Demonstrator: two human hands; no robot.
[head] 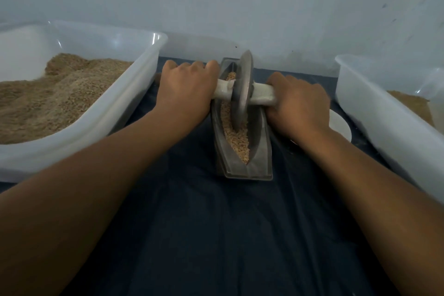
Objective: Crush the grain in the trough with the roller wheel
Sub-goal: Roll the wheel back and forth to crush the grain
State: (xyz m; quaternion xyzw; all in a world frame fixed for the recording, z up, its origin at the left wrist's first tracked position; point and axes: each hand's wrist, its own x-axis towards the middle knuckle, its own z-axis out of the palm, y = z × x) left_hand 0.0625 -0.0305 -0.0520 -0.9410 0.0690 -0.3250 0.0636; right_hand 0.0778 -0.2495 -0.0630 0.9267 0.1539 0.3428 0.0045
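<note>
A narrow grey metal trough [260, 151] lies lengthwise on the dark blue cloth, pointing away from me. Tan grain [237, 139] fills its groove. A grey metal roller wheel [242, 89] stands upright in the groove near the middle, its lower edge in the grain. A pale handle bar [263, 96] runs through the wheel's hub to both sides. My left hand [187, 89] is closed over the bar's left end, which is mostly hidden. My right hand [299, 106] grips the right end.
A large translucent tub [134, 96] heaped with tan grain stands to the left. A second translucent tub [374, 113] with some grain stands at the right. A white round dish [342, 127] peeks out behind my right wrist. A pale wall rises just behind the trough.
</note>
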